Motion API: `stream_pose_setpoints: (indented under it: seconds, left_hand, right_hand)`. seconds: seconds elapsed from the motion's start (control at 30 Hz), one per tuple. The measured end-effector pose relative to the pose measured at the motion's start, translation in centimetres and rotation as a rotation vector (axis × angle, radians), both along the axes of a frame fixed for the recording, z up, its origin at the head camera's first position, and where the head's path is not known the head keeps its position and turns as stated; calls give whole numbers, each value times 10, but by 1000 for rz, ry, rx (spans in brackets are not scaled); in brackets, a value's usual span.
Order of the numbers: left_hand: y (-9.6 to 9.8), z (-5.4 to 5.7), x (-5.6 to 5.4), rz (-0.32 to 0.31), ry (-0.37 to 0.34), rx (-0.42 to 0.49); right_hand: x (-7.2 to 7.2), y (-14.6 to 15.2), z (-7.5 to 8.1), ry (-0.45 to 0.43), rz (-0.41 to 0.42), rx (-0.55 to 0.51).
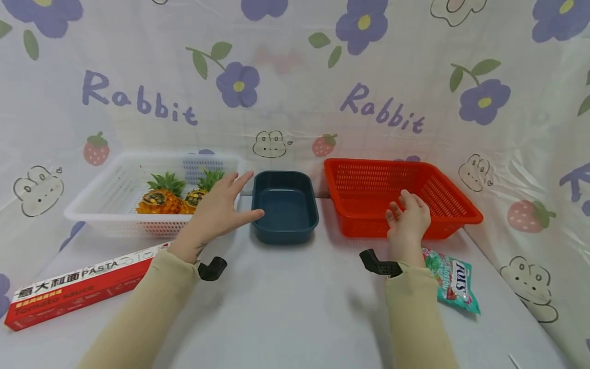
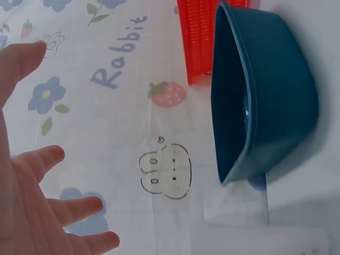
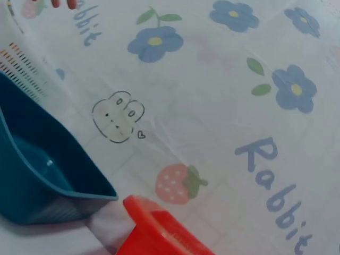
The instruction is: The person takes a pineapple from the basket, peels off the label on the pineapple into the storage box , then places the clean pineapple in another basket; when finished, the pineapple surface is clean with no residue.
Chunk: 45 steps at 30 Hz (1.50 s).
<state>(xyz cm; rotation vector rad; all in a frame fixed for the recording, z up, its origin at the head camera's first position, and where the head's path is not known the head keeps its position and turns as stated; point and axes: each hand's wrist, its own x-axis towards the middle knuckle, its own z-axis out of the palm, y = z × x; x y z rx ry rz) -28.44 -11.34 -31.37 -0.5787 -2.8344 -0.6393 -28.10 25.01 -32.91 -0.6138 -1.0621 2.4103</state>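
Note:
My left hand (image 1: 220,209) is raised with fingers spread, holding nothing, over the front right corner of a white basket (image 1: 115,221). Two pineapples (image 1: 159,201) with leafy green tops lie in that basket, the right one partly behind my hand. Between the hands stands a dark blue bin (image 1: 285,233), hollow and bare inside. My right hand (image 1: 409,220) hovers at the front rim of a red basket (image 1: 364,225), fingers loosely bent, with nothing held. In the left wrist view the left fingers (image 2: 79,210) point toward the backdrop, beside the blue bin (image 2: 281,95).
A red and white pasta box (image 1: 87,287) lies slantwise at the left, beneath the left forearm. At the right, a green snack bag (image 1: 451,282) lies beside the right sleeve. A patterned cloth backdrop (image 1: 295,102) hangs behind the containers.

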Motion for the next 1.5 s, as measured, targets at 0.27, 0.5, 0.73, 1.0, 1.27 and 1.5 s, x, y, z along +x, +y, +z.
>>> stream_pose_setpoints:
  seconds: [0.27, 0.5, 0.73, 1.0, 1.27, 1.5]
  left_hand:
    - [-22, -1, -1, 23, 23, -28]
    - [-36, 3, -5, 51, 24, -82]
    - [-49, 14, -16, 95, -58, -134]
    - [-65, 29, -36, 124, -151, -196]
    - [-73, 33, -57, 113, -291, -211]
    - [-75, 33, -66, 140, -401, -191]
  right_hand:
    - [0, 15, -23, -91, -136, -187]
    - [-2, 17, -31, -180, -139, -246]
    - [-6, 23, -37, -214, -52, -313]
    - [-12, 23, -41, -96, -42, -346]
    - [-11, 24, -41, -106, -38, -305]
    - [-11, 23, -40, -100, -37, -290]
